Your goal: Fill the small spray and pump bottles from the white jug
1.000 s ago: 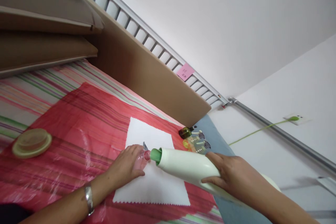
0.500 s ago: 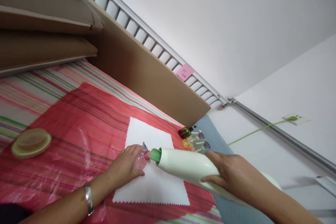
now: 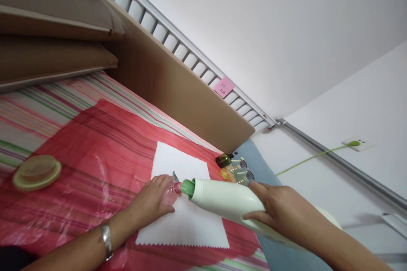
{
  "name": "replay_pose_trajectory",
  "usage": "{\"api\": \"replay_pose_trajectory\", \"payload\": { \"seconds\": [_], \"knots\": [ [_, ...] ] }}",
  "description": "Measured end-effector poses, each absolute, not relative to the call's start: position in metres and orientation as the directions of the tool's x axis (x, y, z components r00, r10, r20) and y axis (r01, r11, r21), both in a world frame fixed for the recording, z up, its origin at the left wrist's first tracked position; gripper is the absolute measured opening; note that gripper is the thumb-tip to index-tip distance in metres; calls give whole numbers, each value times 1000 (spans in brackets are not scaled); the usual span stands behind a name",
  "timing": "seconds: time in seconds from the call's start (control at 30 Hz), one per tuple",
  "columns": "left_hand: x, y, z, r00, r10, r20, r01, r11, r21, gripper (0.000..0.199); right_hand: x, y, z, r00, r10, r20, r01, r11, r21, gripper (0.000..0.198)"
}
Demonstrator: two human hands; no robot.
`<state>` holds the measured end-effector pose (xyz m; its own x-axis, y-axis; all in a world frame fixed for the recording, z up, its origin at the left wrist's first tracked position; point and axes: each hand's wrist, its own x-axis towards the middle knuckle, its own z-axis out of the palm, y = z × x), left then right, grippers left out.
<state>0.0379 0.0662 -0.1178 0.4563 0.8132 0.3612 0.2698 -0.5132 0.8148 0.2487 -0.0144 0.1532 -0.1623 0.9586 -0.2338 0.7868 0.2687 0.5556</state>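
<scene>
Peeking out from the left hand [image 3: 155,198], the pink bottle [image 3: 169,195] is half hidden in curled fingers over the white mat [image 3: 187,226]. Whether it is touched by the big bottle's [image 3: 224,199] green tip [image 3: 187,187] cannot be told. Past the mat's zigzag edge, room is left on the red sheet [image 3: 111,148]. The big bottle is gripped sideways by the right hand [image 3: 278,205].

You are apparently working in a home: a striped cloth [image 3: 34,108] is lying below the radiator [image 3: 182,51], and a wall socket [image 3: 363,146] is showing right of it.
</scene>
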Motion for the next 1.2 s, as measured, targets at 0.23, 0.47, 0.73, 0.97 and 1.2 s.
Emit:
{"api": "replay_pose_trajectory", "payload": {
  "seconds": [0.23,0.47,0.73,0.97,1.2],
  "knots": [
    [37,67,-116,471,807,355,263,-513,817,64,242,-13,158,-193,955,-226,789,288,543,24],
    [36,66,-112,475,806,354,271,-516,812,60,244,-13,158,-189,955,-227,787,285,546,24],
    [36,65,-112,478,808,345,275,-510,815,63,241,-13,159,-166,956,-243,796,276,539,24],
    [35,65,-108,480,816,322,277,-489,827,63,242,-11,159,-184,955,-232,789,284,545,24],
    [35,65,-107,479,818,320,274,-486,830,62,239,-11,161,-190,953,-237,786,292,544,25]
  ]
}}
